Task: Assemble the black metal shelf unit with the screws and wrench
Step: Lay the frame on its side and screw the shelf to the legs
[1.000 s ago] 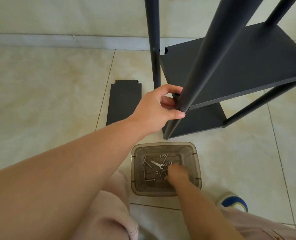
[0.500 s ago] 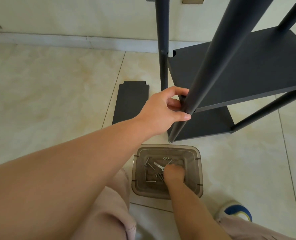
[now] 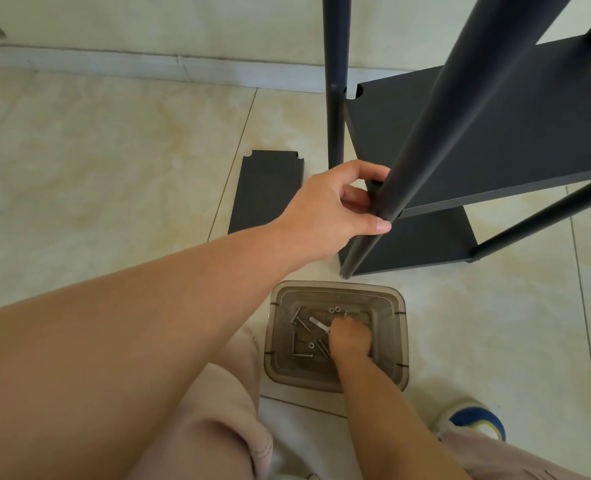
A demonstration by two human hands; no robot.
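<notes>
Screws (image 3: 302, 355) lie in a see-through plastic tub (image 3: 403, 308) on the tile floor, at the bottom middle of the frame. A small silver wrench (image 3: 318, 323) lies in there with them, and a few little washers (image 3: 334, 309) too. The right hand (image 3: 349, 337) is down inside the tub with its fingers curled over the pile. I cannot tell if it has a screw or the wrench in its grip, because the back of the hand hides the fingertips.

The left hand (image 3: 332, 211) is in the middle of the frame. Its fingers and thumb wrap around the near black leg (image 3: 436, 140) of the shelf unit, right where the middle shelf (image 3: 494, 133) meets the leg. It looks like it holds the leg steady.

The shelf unit stands at the upper right. A lower shelf (image 3: 422, 240) sits near the floor under the middle one. One more black shelf panel (image 3: 266, 192) lies flat on the floor to the left of the unit, not joined yet.

I think the step now is picking a screw, or the wrench, for the corner that the left hand holds. The next move needs a firm pinch on one small piece, then a lift up to the hole in the leg, while the left hand keeps the leg from wobbling. The loose panel probably goes on later.
</notes>
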